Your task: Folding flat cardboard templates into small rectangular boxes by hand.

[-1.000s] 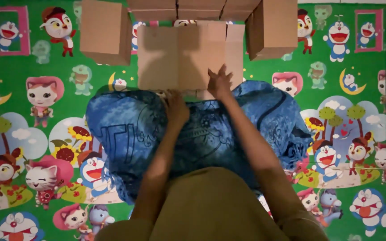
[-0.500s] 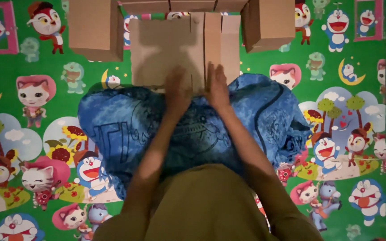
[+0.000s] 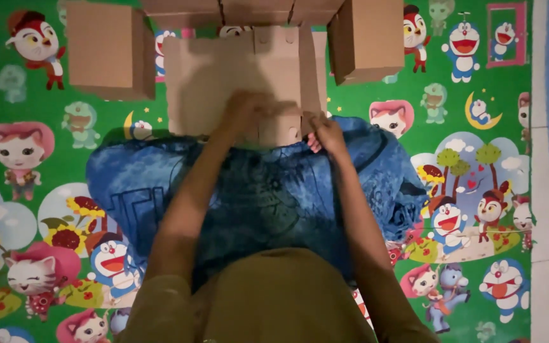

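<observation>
Both hands are at the near edge of the flat cardboard piece [image 3: 236, 76], which lies on the cartoon-printed green floor mat [image 3: 33, 190] just beyond the blue patterned cloth [image 3: 268, 197] over the person's lap. The left hand [image 3: 249, 109] is blurred on that edge, so its grip cannot be made out: clenched or loose, no telling. The right hand [image 3: 326, 132] pinches where cardboard and cloth meet, fingers curled, though what exactly sits between them is unclear.

The risk, as it looks: the cloth lies right under both grips and could get caught in with the cardboard edge, and a one-sided pull might bend or tear the slotted flap.

Now the boxes. Beyond the left grip stands a folded brown box [image 3: 109, 49]; beyond the right grip, another box [image 3: 368, 39]; further boxes [image 3: 243, 11] line the far edge. All show closed faces, so their contents stay hidden.
</observation>
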